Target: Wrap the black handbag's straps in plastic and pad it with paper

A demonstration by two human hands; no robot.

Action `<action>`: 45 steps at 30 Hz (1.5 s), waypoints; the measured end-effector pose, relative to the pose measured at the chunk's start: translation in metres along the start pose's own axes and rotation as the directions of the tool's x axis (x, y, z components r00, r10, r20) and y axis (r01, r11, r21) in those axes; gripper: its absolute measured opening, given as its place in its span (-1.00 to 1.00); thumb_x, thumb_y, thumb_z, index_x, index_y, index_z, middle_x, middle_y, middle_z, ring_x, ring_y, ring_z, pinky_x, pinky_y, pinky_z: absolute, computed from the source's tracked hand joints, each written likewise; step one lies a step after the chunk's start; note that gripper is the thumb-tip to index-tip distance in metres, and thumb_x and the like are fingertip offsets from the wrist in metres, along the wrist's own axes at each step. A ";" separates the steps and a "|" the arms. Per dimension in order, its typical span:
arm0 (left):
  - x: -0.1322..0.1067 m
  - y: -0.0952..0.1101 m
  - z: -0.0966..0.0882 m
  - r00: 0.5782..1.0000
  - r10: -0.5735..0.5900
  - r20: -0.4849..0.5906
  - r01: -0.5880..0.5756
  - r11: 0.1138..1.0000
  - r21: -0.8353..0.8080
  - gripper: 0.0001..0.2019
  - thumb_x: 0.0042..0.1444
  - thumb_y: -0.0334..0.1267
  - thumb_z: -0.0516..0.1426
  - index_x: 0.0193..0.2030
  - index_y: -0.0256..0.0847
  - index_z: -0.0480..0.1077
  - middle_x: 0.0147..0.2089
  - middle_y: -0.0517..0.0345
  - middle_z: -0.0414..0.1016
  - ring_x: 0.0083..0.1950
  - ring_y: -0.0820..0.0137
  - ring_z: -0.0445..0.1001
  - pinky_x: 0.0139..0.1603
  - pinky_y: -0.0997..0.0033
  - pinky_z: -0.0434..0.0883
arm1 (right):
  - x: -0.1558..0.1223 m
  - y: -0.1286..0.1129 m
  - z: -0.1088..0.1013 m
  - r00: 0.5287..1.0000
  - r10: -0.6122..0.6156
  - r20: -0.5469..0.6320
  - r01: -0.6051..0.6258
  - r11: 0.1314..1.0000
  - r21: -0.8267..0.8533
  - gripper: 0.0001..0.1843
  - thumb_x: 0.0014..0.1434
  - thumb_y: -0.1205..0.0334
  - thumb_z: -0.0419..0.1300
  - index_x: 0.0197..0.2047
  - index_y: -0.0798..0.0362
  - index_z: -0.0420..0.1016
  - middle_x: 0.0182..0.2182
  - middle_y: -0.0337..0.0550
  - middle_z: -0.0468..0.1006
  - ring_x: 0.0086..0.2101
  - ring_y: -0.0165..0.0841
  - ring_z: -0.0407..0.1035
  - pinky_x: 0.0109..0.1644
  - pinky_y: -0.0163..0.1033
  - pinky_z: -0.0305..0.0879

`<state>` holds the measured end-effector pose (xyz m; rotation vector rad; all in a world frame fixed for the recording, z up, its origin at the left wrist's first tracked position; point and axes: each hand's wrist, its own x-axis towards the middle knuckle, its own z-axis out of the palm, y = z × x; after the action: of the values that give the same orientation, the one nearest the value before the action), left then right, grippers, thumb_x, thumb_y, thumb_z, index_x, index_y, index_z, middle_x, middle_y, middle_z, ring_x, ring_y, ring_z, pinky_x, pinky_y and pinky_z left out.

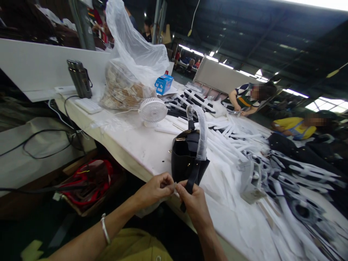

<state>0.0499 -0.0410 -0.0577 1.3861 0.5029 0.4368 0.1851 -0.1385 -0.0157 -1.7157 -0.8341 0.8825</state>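
A black handbag (182, 154) stands near the table's front edge, its arched handle (201, 139) covered in clear and white wrapping. From the bag's side a black strap (193, 173) runs down into my right hand (195, 203), which is closed around it with the dark end showing below the fingers. My left hand (157, 190) is pinched close to the right thumb. A tiny pale bit shows between the fingertips, too small to name. Under the left hand hangs a thin translucent sheet (150, 209), partly hidden.
Behind the bag are a small white fan (153, 110), a plastic sack (127, 83), a blue box (164, 84) and a dark flask (79, 79). Many white-wrapped strips (231, 136) cover the table's right. Two people sit beyond. A carton with red material (89, 181) is below left.
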 end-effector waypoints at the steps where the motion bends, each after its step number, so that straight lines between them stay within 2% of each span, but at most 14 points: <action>1: 0.000 -0.001 0.000 1.000 -0.009 0.004 0.009 0.998 -0.064 -0.68 0.01 -0.03 0.23 -0.29 -0.22 0.29 -0.43 0.29 0.31 -0.44 0.49 0.26 -0.41 0.52 0.18 | 0.001 0.002 0.003 1.000 0.001 -0.001 -0.001 1.000 0.025 -0.63 0.01 -0.07 0.33 -0.45 0.11 0.52 -0.67 -0.31 0.35 -0.61 -0.46 0.19 -0.53 -0.35 0.14; 5: -0.002 -0.001 0.003 0.996 -0.023 -0.080 0.013 0.993 -0.120 -0.61 -0.08 0.04 0.27 -0.37 -0.22 0.26 -0.48 0.35 0.23 -0.48 0.54 0.17 -0.45 0.55 0.12 | 0.003 0.015 0.010 1.000 0.005 0.001 -0.005 0.997 0.078 -0.57 0.03 -0.14 0.32 -0.44 0.11 0.48 -0.66 -0.32 0.34 -0.60 -0.48 0.17 -0.52 -0.35 0.12; 8: -0.006 0.004 0.005 0.989 -0.006 -0.148 -0.001 0.999 -0.046 -0.66 -0.05 -0.01 0.26 -0.40 -0.23 0.28 -0.51 0.35 0.21 -0.48 0.53 0.14 -0.45 0.54 0.10 | 0.004 0.024 0.010 1.000 0.009 -0.001 -0.009 0.996 0.093 -0.55 0.06 -0.16 0.31 -0.48 0.09 0.42 -0.67 -0.33 0.32 -0.61 -0.49 0.14 -0.53 -0.36 0.09; 12: -0.010 0.011 0.004 0.984 0.064 -0.167 -0.041 0.990 0.136 -0.79 0.01 -0.13 0.20 -0.43 -0.25 0.37 -0.50 0.28 0.31 -0.44 0.48 0.23 -0.40 0.51 0.18 | 0.002 0.026 0.005 0.997 0.074 0.028 -0.076 0.992 0.101 -0.51 0.05 -0.21 0.30 -0.48 0.08 0.38 -0.67 -0.35 0.30 -0.63 -0.51 0.11 -0.59 -0.38 0.02; 15: -0.010 0.010 0.002 0.977 0.105 -0.184 -0.058 0.968 0.245 -0.81 0.04 -0.17 0.16 -0.46 -0.25 0.39 -0.51 0.27 0.34 -0.44 0.48 0.25 -0.40 0.52 0.19 | -0.002 0.024 -0.004 0.989 0.139 0.053 -0.146 0.976 0.160 -0.52 0.03 -0.21 0.32 -0.41 0.08 0.41 -0.62 -0.34 0.34 -0.63 -0.51 0.13 -0.61 -0.39 0.01; 18: -0.009 0.002 0.001 0.978 0.094 -0.184 -0.039 0.959 0.280 -0.80 0.06 -0.16 0.14 -0.45 -0.25 0.38 -0.52 0.28 0.34 -0.47 0.49 0.27 -0.43 0.54 0.21 | -0.008 0.024 -0.016 0.987 0.139 0.085 -0.157 0.945 0.285 -0.55 0.02 -0.15 0.36 -0.28 0.08 0.47 -0.53 -0.30 0.42 -0.61 -0.51 0.19 -0.57 -0.40 0.08; 20: -0.007 -0.004 0.001 0.985 0.048 -0.168 -0.004 0.968 0.250 -0.77 0.07 -0.12 0.14 -0.44 -0.25 0.37 -0.55 0.30 0.32 -0.52 0.50 0.28 -0.49 0.55 0.22 | -0.011 0.026 -0.024 0.985 0.149 0.083 -0.169 0.917 0.362 -0.53 0.01 -0.15 0.37 -0.22 0.07 0.49 -0.46 -0.25 0.49 -0.61 -0.51 0.24 -0.58 -0.39 0.10; 23: -0.005 -0.009 0.004 0.992 -0.033 -0.126 0.051 0.987 0.150 -0.70 0.08 -0.02 0.13 -0.43 -0.23 0.33 -0.58 0.32 0.30 -0.60 0.49 0.32 -0.56 0.54 0.26 | -0.016 0.030 -0.030 0.988 0.157 0.008 -0.146 0.899 0.414 -0.51 0.02 -0.21 0.34 -0.23 0.07 0.51 -0.42 -0.21 0.53 -0.62 -0.49 0.26 -0.60 -0.38 0.11; 27: -0.003 -0.013 0.010 0.997 -0.037 -0.063 0.044 0.993 0.107 -0.62 0.10 0.08 0.12 -0.43 -0.25 0.34 -0.58 0.29 0.35 -0.58 0.48 0.37 -0.53 0.55 0.27 | -0.018 0.034 -0.037 0.982 0.140 -0.127 -0.088 0.934 0.346 -0.51 0.03 -0.22 0.33 -0.30 0.09 0.58 -0.46 -0.19 0.53 -0.52 -0.43 0.31 -0.49 -0.36 0.21; 30: -0.001 -0.020 0.013 0.999 -0.042 -0.013 0.043 0.995 0.089 -0.55 0.13 0.16 0.11 -0.42 -0.27 0.38 -0.53 0.24 0.41 -0.57 0.49 0.40 -0.52 0.56 0.25 | -0.017 0.033 -0.041 0.991 0.121 -0.064 -0.096 0.948 0.302 -0.59 0.01 -0.13 0.38 -0.33 0.09 0.60 -0.57 -0.28 0.44 -0.54 -0.48 0.23 -0.49 -0.39 0.15; 33: 0.000 -0.029 0.014 0.996 -0.077 0.045 0.076 0.997 0.029 -0.49 0.12 0.22 0.12 -0.38 -0.29 0.44 -0.47 0.18 0.48 -0.52 0.46 0.45 -0.50 0.55 0.27 | -0.014 0.027 -0.038 0.989 0.148 0.029 -0.148 0.908 0.392 -0.61 -0.01 -0.08 0.41 -0.32 0.10 0.59 -0.66 -0.36 0.35 -0.65 -0.54 0.11 -0.59 -0.40 0.01; 35: -0.001 -0.034 0.014 0.995 -0.077 0.067 0.078 0.997 -0.006 -0.47 0.10 0.24 0.14 -0.37 -0.30 0.48 -0.46 0.16 0.50 -0.47 0.43 0.47 -0.46 0.54 0.30 | -0.012 0.021 -0.034 0.990 0.135 0.028 -0.133 0.885 0.446 -0.60 -0.03 -0.07 0.43 -0.31 0.10 0.59 -0.68 -0.35 0.36 -0.66 -0.52 0.15 -0.57 -0.39 0.07; 38: -0.005 -0.036 0.012 0.996 -0.072 0.056 0.074 0.997 -0.037 -0.46 0.09 0.25 0.16 -0.38 -0.31 0.51 -0.48 0.15 0.51 -0.46 0.42 0.47 -0.43 0.53 0.33 | -0.010 0.014 -0.027 0.996 0.090 -0.011 -0.075 0.885 0.460 -0.61 -0.02 -0.05 0.43 -0.30 0.11 0.58 -0.65 -0.29 0.46 -0.59 -0.46 0.30 -0.45 -0.35 0.26; 45: -0.015 -0.040 0.004 0.997 -0.074 -0.016 0.072 0.993 -0.094 -0.50 0.08 0.20 0.19 -0.38 -0.31 0.53 -0.44 0.12 0.55 -0.46 0.42 0.50 -0.40 0.52 0.37 | -0.006 0.013 -0.022 0.987 0.043 -0.152 0.023 0.912 0.409 -0.64 0.03 -0.03 0.41 -0.30 0.10 0.56 -0.56 -0.23 0.54 -0.51 -0.39 0.41 -0.34 -0.27 0.40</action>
<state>0.0399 -0.0582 -0.0958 1.2710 0.5408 0.4092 0.2033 -0.1570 -0.0218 -1.3976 -0.4904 0.8467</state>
